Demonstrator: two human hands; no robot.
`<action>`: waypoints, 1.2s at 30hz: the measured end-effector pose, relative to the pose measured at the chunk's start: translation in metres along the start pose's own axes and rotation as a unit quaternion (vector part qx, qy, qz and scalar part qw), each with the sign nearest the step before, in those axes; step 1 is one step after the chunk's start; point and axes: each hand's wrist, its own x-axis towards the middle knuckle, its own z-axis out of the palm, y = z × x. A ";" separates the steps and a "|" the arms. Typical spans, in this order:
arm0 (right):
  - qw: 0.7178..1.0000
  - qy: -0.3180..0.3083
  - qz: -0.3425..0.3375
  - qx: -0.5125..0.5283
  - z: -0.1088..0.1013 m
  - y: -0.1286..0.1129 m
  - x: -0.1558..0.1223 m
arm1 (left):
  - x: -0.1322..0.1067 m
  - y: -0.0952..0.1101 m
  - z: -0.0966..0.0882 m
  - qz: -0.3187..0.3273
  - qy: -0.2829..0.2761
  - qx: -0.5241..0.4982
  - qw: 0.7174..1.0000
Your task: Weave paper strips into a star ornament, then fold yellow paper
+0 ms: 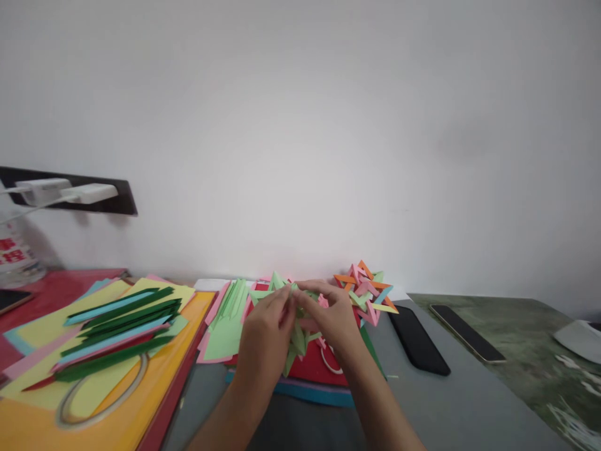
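A light green folded-paper star (298,338) is between my two hands, partly hidden behind them. My left hand (268,326) pinches it from the left, its fingertips closed near the star's top. From the other side my right hand (328,310) grips it with thumb and fingers meeting at the same spot. Red and blue sheets (310,369) lie beneath the hands. Just right of them sits a multicoloured folded-paper star (366,291) in orange, pink, green and blue. Light green folded strips (232,300) rest on green and pink paper to the left.
Dark green and blue folded strips (126,319) lie on yellow sheets over an orange folder (197,313), beside a pale ring (106,401). A black phone (417,341) and another phone (467,332) lie to the right. Plugs (89,193) sit in a wall power track.
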 end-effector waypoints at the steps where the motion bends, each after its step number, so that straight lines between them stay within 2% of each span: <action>1: 1.000 0.000 -0.006 -0.001 0.000 0.001 0.000 | 0.000 0.000 0.000 0.001 0.002 0.000 1.000; 7: 1.000 0.024 0.004 -0.017 0.002 0.005 0.000 | -0.001 0.001 0.001 -0.008 -0.003 -0.013 1.000; 10: 0.999 0.038 -0.020 -0.028 0.001 0.004 0.000 | -0.002 0.004 0.001 -0.008 -0.002 -0.034 0.999; 14: 0.999 0.009 -0.042 -0.021 -0.004 0.003 0.003 | 0.004 0.008 -0.005 -0.043 0.001 -0.092 0.995; 16: 0.999 -0.022 -0.047 -0.018 -0.008 0.002 0.004 | 0.010 0.007 -0.011 -0.092 -0.021 -0.156 0.983; 19: 0.997 -0.047 -0.054 -0.024 -0.010 0.002 0.004 | 0.019 0.001 -0.022 -0.192 -0.081 -0.251 0.945; 22: 0.995 -0.057 -0.068 -0.033 -0.010 0.001 0.004 | 0.024 -0.006 -0.030 -0.263 -0.155 -0.284 0.909; 25: 0.992 -0.070 -0.094 -0.043 -0.010 -0.001 0.003 | 0.025 -0.008 -0.034 -0.275 -0.186 -0.294 0.896; 31: 0.988 -0.078 -0.115 -0.072 -0.008 -0.004 0.002 | 0.029 -0.008 -0.041 -0.229 -0.272 -0.293 0.888; 36: 0.984 -0.051 -0.134 -0.103 -0.004 0.002 0.001 | 0.029 -0.009 -0.042 -0.262 -0.279 -0.354 0.853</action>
